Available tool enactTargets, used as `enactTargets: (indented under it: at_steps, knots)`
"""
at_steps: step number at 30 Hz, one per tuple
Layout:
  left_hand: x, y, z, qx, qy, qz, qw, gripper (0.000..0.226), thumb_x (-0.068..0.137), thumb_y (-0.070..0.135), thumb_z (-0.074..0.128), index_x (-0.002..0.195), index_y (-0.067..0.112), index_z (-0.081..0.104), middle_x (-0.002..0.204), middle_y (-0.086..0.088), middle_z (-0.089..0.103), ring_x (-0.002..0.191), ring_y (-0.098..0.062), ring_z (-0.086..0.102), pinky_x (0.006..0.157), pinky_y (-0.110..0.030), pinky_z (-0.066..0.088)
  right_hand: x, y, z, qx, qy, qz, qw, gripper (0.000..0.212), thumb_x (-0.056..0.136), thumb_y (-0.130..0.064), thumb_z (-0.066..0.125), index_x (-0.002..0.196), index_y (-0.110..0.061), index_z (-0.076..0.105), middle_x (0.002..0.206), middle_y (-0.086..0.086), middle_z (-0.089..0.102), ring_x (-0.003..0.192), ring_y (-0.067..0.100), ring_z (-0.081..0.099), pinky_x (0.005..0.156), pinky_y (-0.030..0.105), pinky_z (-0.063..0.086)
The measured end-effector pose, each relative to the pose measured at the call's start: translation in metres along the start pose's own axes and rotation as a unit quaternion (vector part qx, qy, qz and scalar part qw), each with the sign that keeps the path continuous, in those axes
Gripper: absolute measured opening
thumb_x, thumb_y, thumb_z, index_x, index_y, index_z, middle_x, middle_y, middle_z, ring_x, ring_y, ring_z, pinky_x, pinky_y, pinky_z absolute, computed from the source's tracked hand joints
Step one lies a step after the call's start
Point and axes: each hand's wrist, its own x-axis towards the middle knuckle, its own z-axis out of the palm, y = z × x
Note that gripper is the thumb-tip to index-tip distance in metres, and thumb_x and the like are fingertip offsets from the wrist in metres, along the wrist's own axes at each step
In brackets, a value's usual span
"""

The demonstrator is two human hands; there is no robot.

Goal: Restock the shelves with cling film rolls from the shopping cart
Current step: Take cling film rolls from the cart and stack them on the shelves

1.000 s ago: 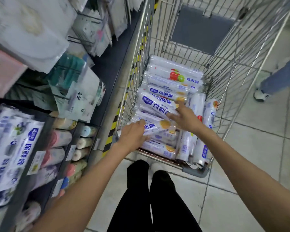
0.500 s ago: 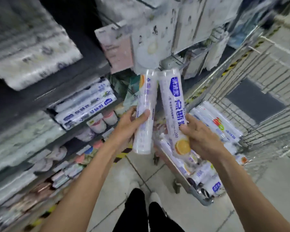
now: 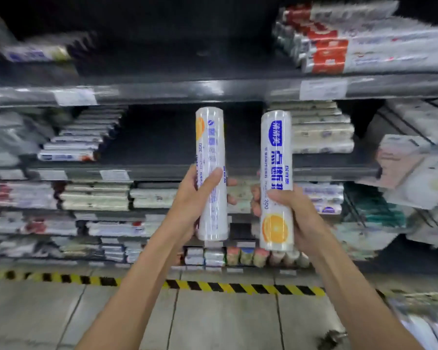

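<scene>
My left hand (image 3: 192,198) grips a white cling film roll (image 3: 210,137) held upright, thumb across its front. A second upright cling film roll (image 3: 276,157), white with blue lettering and an orange slice printed near its bottom, is gripped by my right hand (image 3: 295,218). Both rolls are raised in front of the dark shelves (image 3: 187,89), level with a bare stretch of the middle shelf (image 3: 167,145). Only a blurred corner of the shopping cart (image 3: 425,322) shows at the lower right.
Stacked flat packs (image 3: 79,140) fill the shelves left of the bare stretch, and more packs (image 3: 321,130) lie to its right. Red-labelled rolls (image 3: 339,44) sit on the top shelf. A yellow-black hazard stripe (image 3: 213,286) runs along the tiled floor.
Both hands lifted one roll each out of the cart. The view then turned from the cart to face the shelves, with the rolls carried upright in front of the middle shelf.
</scene>
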Motion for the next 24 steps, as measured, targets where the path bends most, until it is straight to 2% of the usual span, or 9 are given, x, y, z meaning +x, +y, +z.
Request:
enactTargets:
  at_steps: [4, 6, 8, 11, 13, 17, 19, 22, 24]
  knots:
    - [0.001, 0.031, -0.11, 0.023, 0.077, 0.032, 0.996, 0.018, 0.087, 0.034, 0.059, 0.104, 0.028, 0.055, 0.087, -0.005, 0.069, 0.064, -0.015, 0.064, 0.062, -0.032, 0.055, 0.058, 0.036, 0.102, 0.021, -0.067, -0.01, 0.997, 0.056, 0.06, -0.021, 0.071, 0.109, -0.005, 0.05, 0.075, 0.007, 0.061, 0.058, 0.02, 0.056, 0.055, 0.028, 0.05]
    - [0.005, 0.048, -0.157, 0.043, 0.095, 0.046, 0.994, 0.021, 0.086, 0.039, 0.058, 0.105, 0.031, 0.055, 0.084, 0.0, 0.069, 0.067, -0.014, 0.065, 0.063, -0.031, 0.054, 0.085, 0.048, 0.148, 0.026, -0.087, -0.015, 0.996, 0.062, 0.057, -0.024, 0.079, 0.109, -0.006, 0.05, 0.074, 0.007, 0.06, 0.056, 0.02, 0.054, 0.051, 0.027, 0.048]
    - [0.013, 0.064, -0.2, 0.043, 0.108, 0.056, 0.992, 0.03, 0.086, 0.044, 0.054, 0.11, 0.027, 0.054, 0.08, 0.001, 0.07, 0.063, -0.014, 0.066, 0.058, -0.027, 0.052, 0.111, 0.057, 0.188, 0.032, -0.099, -0.019, 0.994, 0.071, 0.054, -0.035, 0.085, 0.109, -0.007, 0.051, 0.074, 0.008, 0.059, 0.054, 0.019, 0.053, 0.048, 0.026, 0.046]
    - [0.031, 0.084, -0.258, 0.06, 0.121, 0.081, 0.988, 0.031, 0.094, 0.042, 0.047, 0.117, 0.022, 0.053, 0.084, -0.001, 0.069, 0.065, -0.013, 0.066, 0.057, -0.026, 0.052, 0.15, 0.065, 0.235, 0.029, -0.101, -0.019, 0.994, 0.05, 0.072, -0.032, 0.073, 0.109, -0.008, 0.05, 0.074, 0.009, 0.057, 0.055, 0.019, 0.051, 0.049, 0.025, 0.045]
    - [0.046, 0.095, -0.29, 0.088, 0.137, 0.107, 0.981, 0.032, 0.096, 0.04, 0.045, 0.119, 0.019, 0.053, 0.087, 0.0, 0.068, 0.07, -0.01, 0.067, 0.06, -0.024, 0.053, 0.177, 0.068, 0.257, 0.024, -0.104, -0.017, 0.994, 0.04, 0.076, -0.027, 0.064, 0.109, -0.008, 0.051, 0.073, 0.009, 0.057, 0.055, 0.018, 0.051, 0.05, 0.026, 0.044]
    - [0.092, 0.117, -0.358, 0.193, 0.18, 0.195, 0.945, 0.016, 0.096, 0.037, 0.048, 0.107, 0.027, 0.054, 0.096, 0.009, 0.06, 0.083, 0.002, 0.059, 0.076, -0.017, 0.047, 0.232, 0.072, 0.302, -0.007, -0.102, -0.034, 0.994, 0.037, 0.076, -0.028, 0.064, 0.104, -0.008, 0.053, 0.072, 0.009, 0.058, 0.055, 0.018, 0.054, 0.051, 0.026, 0.046]
    - [0.117, 0.132, -0.389, 0.232, 0.181, 0.225, 0.929, 0.021, 0.094, 0.035, 0.052, 0.113, 0.027, 0.051, 0.1, 0.011, 0.06, 0.087, 0.003, 0.057, 0.08, -0.017, 0.047, 0.259, 0.072, 0.322, -0.01, -0.101, -0.037, 0.994, 0.036, 0.075, -0.028, 0.066, 0.102, -0.008, 0.052, 0.072, 0.009, 0.058, 0.054, 0.018, 0.054, 0.049, 0.025, 0.047]
    - [0.15, 0.158, -0.433, 0.329, 0.183, 0.271, 0.886, 0.03, 0.093, 0.034, 0.056, 0.121, 0.024, 0.05, 0.097, 0.02, 0.055, 0.079, 0.016, 0.052, 0.072, -0.005, 0.039, 0.291, 0.071, 0.348, -0.007, -0.099, -0.04, 0.994, 0.04, 0.073, -0.028, 0.066, 0.105, -0.009, 0.053, 0.072, 0.007, 0.06, 0.055, 0.017, 0.055, 0.05, 0.025, 0.048]
    - [0.171, 0.178, -0.461, 0.378, 0.18, 0.278, 0.865, 0.035, 0.091, 0.037, 0.058, 0.123, 0.027, 0.048, 0.096, 0.026, 0.053, 0.08, 0.015, 0.052, 0.071, -0.007, 0.039, 0.309, 0.072, 0.363, -0.018, -0.094, -0.052, 0.994, 0.04, 0.074, -0.029, 0.065, 0.107, -0.009, 0.053, 0.071, 0.006, 0.06, 0.054, 0.017, 0.056, 0.05, 0.026, 0.048]
